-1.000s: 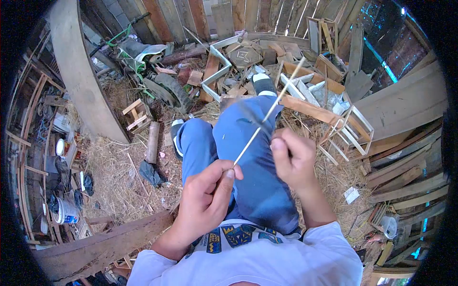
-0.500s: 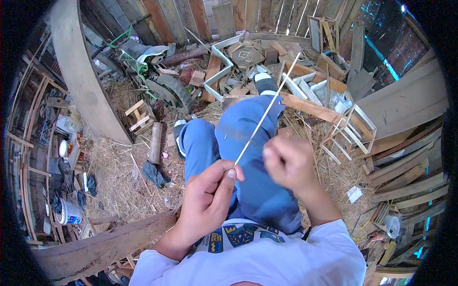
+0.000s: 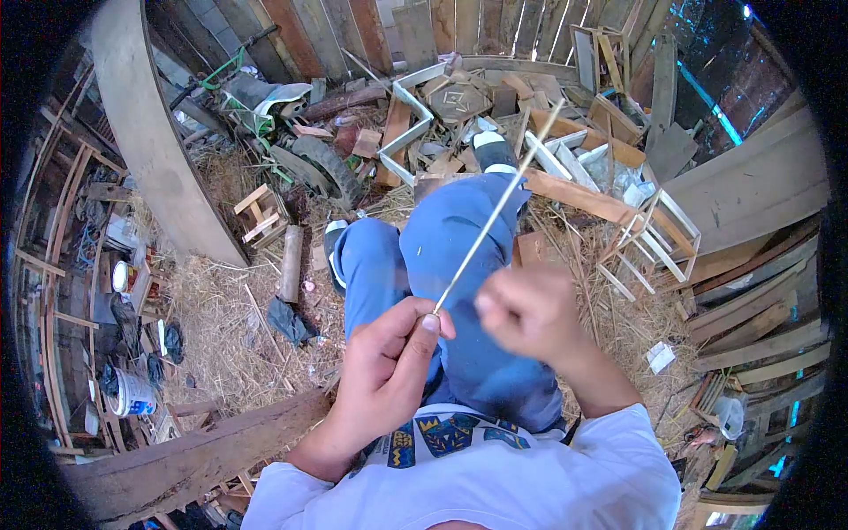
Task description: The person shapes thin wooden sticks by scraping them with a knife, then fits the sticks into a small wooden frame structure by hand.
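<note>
The right hand (image 3: 530,318) is smeared by blur: its fingers look curled in, but whether they are clamped on something cannot be told. The left hand (image 3: 389,358) is sharper, its thumb and forefinger pinched together on the stick (image 3: 490,221); its other fingers are folded and partly out of sight, and the stick's lower end is covered by the grip.

From that pinch the stick slants up and away to the right, passing above the trousers (image 3: 455,221) and across the view of the far shoe (image 3: 492,150). Its upper tip, somewhat blurred, shows against the woodpile (image 3: 530,93). The right hand is just beside the lower half of the stick, on its right, with a gap visible between them.

The near shoe (image 3: 336,247) is partly hidden by a trouser leg, and the shirt (image 3: 459,486) is cut off by the bottom edge. Dark corners crop the round view. Beyond the knees, a tyre (image 3: 331,172) is half buried in clutter whose pieces are hard to separate. On the straw to the left lie a log (image 3: 291,265) and a crumpled black sheet (image 3: 290,322); a paper (image 3: 660,357) lies to the right.
</note>
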`<state>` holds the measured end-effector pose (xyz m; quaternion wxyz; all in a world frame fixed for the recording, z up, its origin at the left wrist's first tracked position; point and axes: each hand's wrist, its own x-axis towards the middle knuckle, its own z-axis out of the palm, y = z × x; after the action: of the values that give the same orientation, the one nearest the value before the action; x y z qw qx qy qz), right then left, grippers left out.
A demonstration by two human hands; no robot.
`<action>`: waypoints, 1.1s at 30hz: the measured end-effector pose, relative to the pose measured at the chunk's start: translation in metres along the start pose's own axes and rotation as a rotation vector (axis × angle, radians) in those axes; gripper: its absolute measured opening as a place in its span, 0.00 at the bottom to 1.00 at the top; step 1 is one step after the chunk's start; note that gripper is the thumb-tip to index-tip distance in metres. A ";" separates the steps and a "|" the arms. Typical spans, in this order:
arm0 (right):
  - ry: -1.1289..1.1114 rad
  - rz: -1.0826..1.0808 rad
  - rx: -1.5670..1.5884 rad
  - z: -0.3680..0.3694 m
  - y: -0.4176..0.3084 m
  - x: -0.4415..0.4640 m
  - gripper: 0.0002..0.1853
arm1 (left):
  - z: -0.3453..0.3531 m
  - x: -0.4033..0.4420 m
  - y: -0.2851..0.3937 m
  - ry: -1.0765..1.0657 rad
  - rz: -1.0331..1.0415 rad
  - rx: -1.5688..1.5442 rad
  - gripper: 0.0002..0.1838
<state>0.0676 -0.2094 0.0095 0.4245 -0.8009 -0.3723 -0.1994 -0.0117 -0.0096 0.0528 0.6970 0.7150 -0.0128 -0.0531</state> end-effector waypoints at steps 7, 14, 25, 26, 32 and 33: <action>0.059 0.071 0.021 -0.001 0.003 0.000 0.13 | -0.002 -0.003 0.007 -0.076 -0.084 -0.091 0.13; 0.057 0.113 -0.025 -0.004 0.003 -0.003 0.16 | -0.006 -0.004 0.010 -0.124 -0.166 -0.221 0.14; -0.012 0.144 0.059 -0.005 0.002 0.000 0.15 | -0.013 0.000 0.006 -0.156 -0.266 -0.392 0.14; -0.016 0.146 0.060 -0.003 -0.001 -0.002 0.15 | -0.012 -0.002 0.006 -0.154 -0.268 -0.395 0.14; -0.025 0.168 0.054 -0.003 0.001 0.000 0.16 | -0.012 0.000 0.003 -0.151 -0.294 -0.427 0.14; -0.087 0.062 0.029 -0.002 0.000 -0.002 0.16 | -0.012 0.001 0.003 -0.145 -0.288 -0.437 0.14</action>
<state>0.0665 -0.2117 0.0092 0.4254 -0.8138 -0.3681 -0.1457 -0.0097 0.0017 0.0563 0.8174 0.5362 0.0513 -0.2043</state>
